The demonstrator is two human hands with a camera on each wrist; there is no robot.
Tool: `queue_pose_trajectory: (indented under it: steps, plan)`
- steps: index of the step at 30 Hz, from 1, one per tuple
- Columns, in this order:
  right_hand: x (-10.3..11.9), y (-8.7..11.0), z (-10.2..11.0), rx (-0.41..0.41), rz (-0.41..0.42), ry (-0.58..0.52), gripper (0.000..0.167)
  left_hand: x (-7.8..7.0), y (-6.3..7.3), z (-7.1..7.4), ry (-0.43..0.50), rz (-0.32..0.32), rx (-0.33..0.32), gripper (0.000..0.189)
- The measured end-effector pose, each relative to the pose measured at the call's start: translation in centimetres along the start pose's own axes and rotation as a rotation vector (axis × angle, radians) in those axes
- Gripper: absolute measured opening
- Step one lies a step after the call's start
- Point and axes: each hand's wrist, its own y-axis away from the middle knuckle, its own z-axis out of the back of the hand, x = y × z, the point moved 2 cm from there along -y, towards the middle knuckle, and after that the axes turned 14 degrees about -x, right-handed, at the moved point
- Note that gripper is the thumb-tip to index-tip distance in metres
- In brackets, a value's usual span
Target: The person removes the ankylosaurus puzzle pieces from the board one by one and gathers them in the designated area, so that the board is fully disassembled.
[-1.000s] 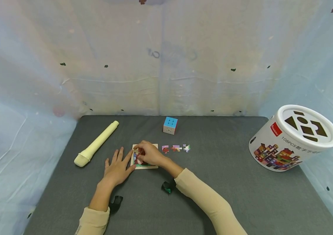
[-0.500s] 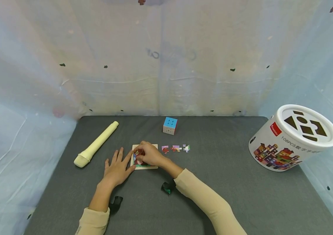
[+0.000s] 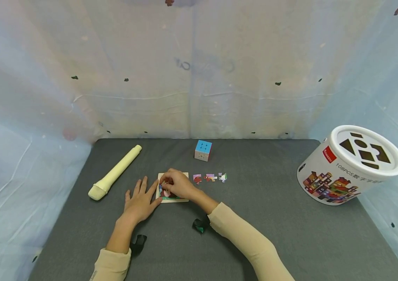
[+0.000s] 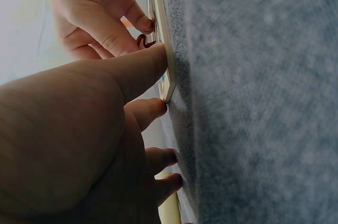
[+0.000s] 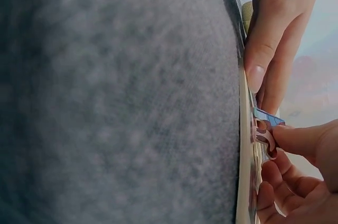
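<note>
A small jigsaw board [image 3: 175,200] with a pale wooden rim and a coloured picture lies on the grey table. My left hand [image 3: 140,203] rests at its left side with the fingers spread. In the left wrist view, that hand's thumb [image 4: 148,65] presses on the rim at the near corner. My right hand [image 3: 181,185] is over the board and covers much of its picture. In the right wrist view it pinches a puzzle piece [image 5: 266,138], blue and pinkish-brown, which stands tilted up from the board.
Three loose puzzle pieces [image 3: 211,177] lie in a row right of the board. A puzzle cube [image 3: 203,150] stands behind them. At the left lies a pale yellow microphone-shaped object [image 3: 115,171]. A large white block tub [image 3: 349,168] with shape holes stands at the right.
The right fingers shift very slightly over the board's upper left part. The left hand and the loose pieces stay where they were.
</note>
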Motion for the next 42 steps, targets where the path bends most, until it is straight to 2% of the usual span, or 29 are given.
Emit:
queue_pose_trajectory:
  steps: [14, 27, 42]
  plan:
    - [0.1, 0.2, 0.1, -0.013, -0.001, -0.101, 0.01, -0.1, 0.1, 0.1, -0.005, 0.007, 0.003, 0.069]
    - [-0.5, 0.1, 0.1, -0.009, -0.047, -0.22, 0.009, 0.0, 0.1, 0.0, -0.001, -0.003, -0.005, 0.069]
    - [-0.9, 0.2, 1.3, -0.061, -0.055, -0.27, 0.008, 0.0, 0.0, 0.1, 0.003, 0.0, 0.001, 0.069]
